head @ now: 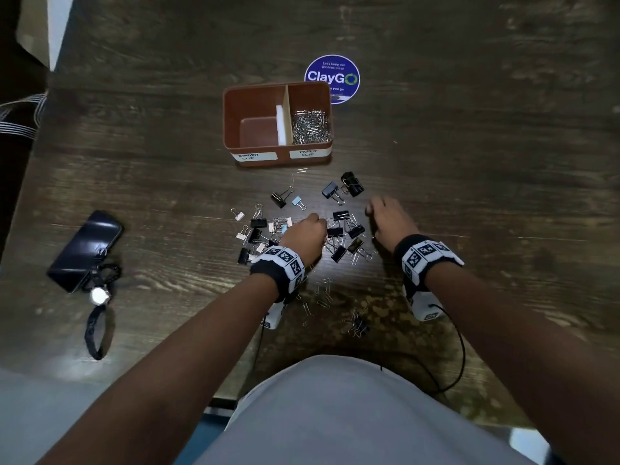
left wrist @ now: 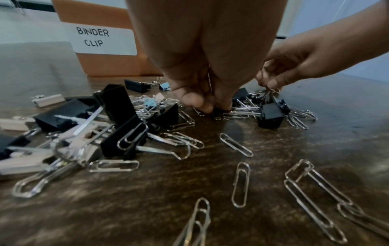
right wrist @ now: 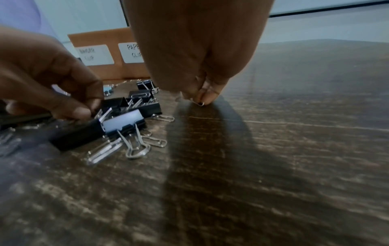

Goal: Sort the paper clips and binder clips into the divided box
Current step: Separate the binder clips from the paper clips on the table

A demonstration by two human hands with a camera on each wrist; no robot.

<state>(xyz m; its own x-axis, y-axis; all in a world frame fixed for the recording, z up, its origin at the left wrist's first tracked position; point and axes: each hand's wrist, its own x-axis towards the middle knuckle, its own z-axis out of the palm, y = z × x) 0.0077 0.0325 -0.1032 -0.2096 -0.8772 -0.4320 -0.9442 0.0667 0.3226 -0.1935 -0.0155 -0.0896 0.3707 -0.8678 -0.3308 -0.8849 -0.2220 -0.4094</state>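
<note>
The brown divided box [head: 235, 129] stands at the table's middle. Its right compartment, labelled PAPER CLIP, holds many silver paper clips [head: 310, 127]; the left one, labelled BINDER CLIP [left wrist: 92, 37], is bare. In front of the box lies a mixed pile of black, white and blue binder clips [head: 342, 216] and loose paper clips [left wrist: 240, 184]. My left hand [left wrist: 210, 106] reaches down into the pile and pinches a paper clip [left wrist: 218, 114] at the table surface. At the pile's right edge, my right hand [right wrist: 202, 99] pinches a small paper clip [right wrist: 201, 104] just above the wood.
A black phone [head: 85, 251] with a wrist strap [head: 97, 330] lies at the left. A round blue ClayGo sticker [head: 335, 73] sits behind the box. A black cable [head: 459, 347] hangs over the near table edge. Bare wood stretches to the right of the pile.
</note>
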